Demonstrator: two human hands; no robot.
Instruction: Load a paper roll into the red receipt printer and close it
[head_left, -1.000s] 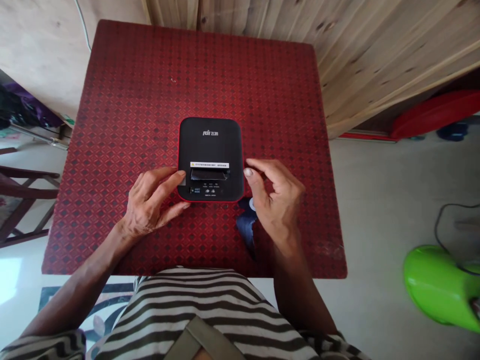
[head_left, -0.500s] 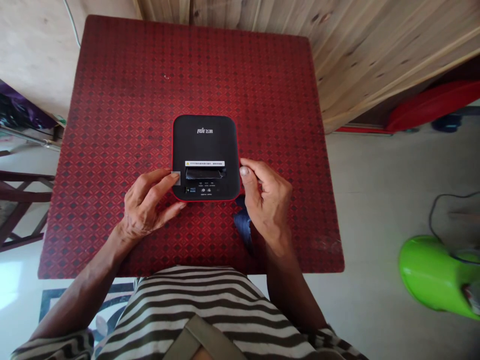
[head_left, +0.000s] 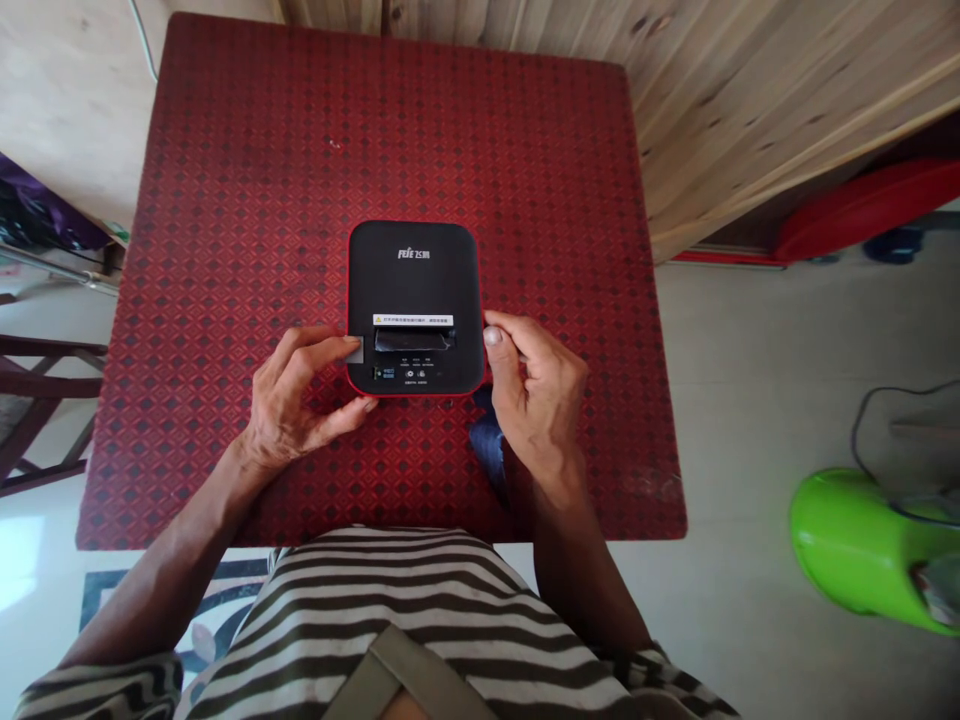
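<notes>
A black receipt printer (head_left: 416, 285) with a red rim lies on the red patterned tabletop, its white logo toward the far side. Near its front are a white warning strip (head_left: 412, 320), a dark paper slot and small marked buttons. My left hand (head_left: 296, 395) is at the printer's left front corner. One fingertip rests by the grey latch (head_left: 357, 350) on the left edge, and the thumb touches the front edge. At the right side, my right hand (head_left: 536, 385) grips the rim with thumb and curled fingers. Dark blue cloth (head_left: 487, 440) lies beside the right wrist, partly hidden.
The red table (head_left: 247, 180) stands against a wooden plank wall (head_left: 525, 30). A dark wooden chair (head_left: 45, 385) is at the left. On the floor to the right stands a green bin (head_left: 847, 540) with a dark cable near it.
The printer sits slightly farther right and up in the view, with both hands moving along with it. My left fingertip has shifted a little toward the latch's far end.
</notes>
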